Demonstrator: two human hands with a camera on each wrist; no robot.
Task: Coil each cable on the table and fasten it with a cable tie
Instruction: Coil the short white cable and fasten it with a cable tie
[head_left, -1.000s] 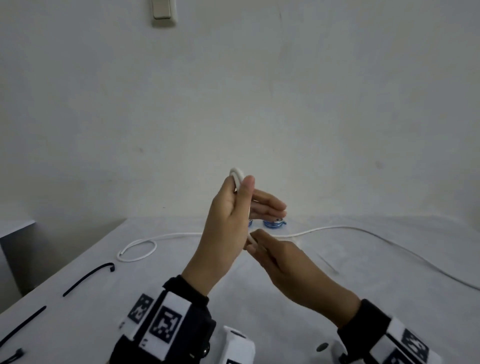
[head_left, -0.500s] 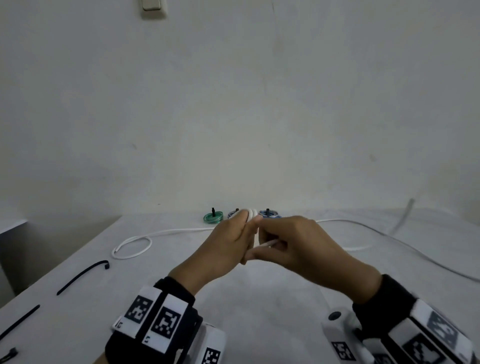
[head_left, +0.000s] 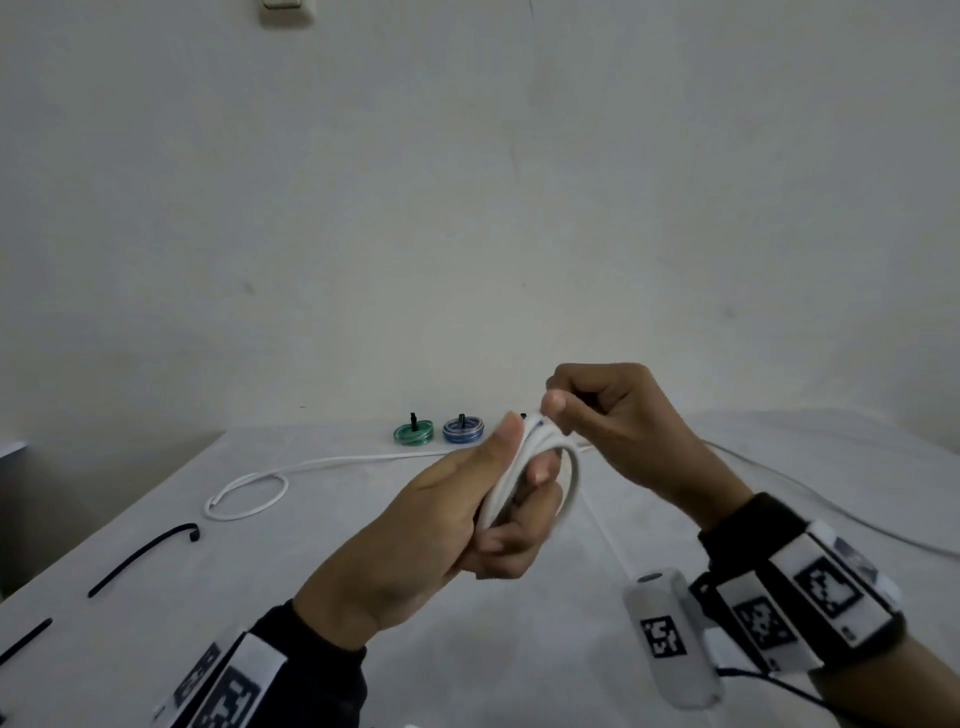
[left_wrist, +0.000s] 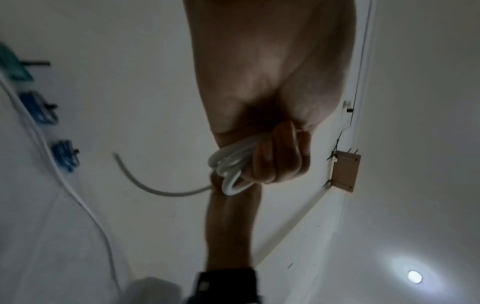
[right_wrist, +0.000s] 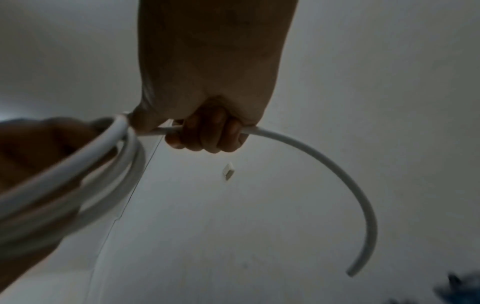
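Note:
My left hand (head_left: 522, 460) grips a small coil of white cable (head_left: 571, 486) above the table's middle, thumb on top and fingers curled through the loops. Just above the coil, my right hand (head_left: 563, 410) pinches the same cable's tail. In the right wrist view the fingers (right_wrist: 207, 137) curl round the cable, and the free tail (right_wrist: 337, 174) arcs away to a bare end. The left wrist view shows the bunched coil (left_wrist: 231, 164) in my fist and the tail (left_wrist: 155, 190) trailing off. A second white cable (head_left: 249, 493) lies loose on the table (head_left: 467, 649).
A green coil (head_left: 413, 434) and a blue coil (head_left: 462, 430), both tied in black, sit at the table's far edge by the wall. Two loose black cable ties (head_left: 145, 556) (head_left: 26, 639) lie at the left. The loose cable runs on to the right edge (head_left: 857, 519).
My right hand has swung from under the left hand to above the coil, carrying the tail round. The left hand has turned so the coil faces right.

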